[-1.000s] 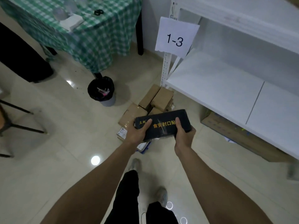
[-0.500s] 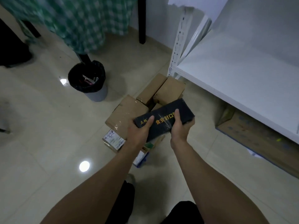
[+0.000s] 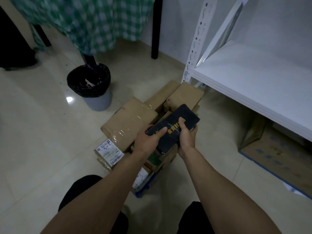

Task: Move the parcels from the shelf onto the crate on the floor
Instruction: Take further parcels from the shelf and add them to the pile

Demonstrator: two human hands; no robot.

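Grasping the black parcel (image 3: 175, 123) by its long edges, the fingers (image 3: 161, 131) of the left hand (image 3: 148, 141) and right hand (image 3: 186, 137) curl round it, thumbs on top, holding it just above the pile of brown parcels (image 3: 131, 122). Beneath the pile a blue crate (image 3: 140, 194) edge shows. Right of the pile stands the white shelf (image 3: 253, 78); left of the pile, a lined bin (image 3: 94, 92).
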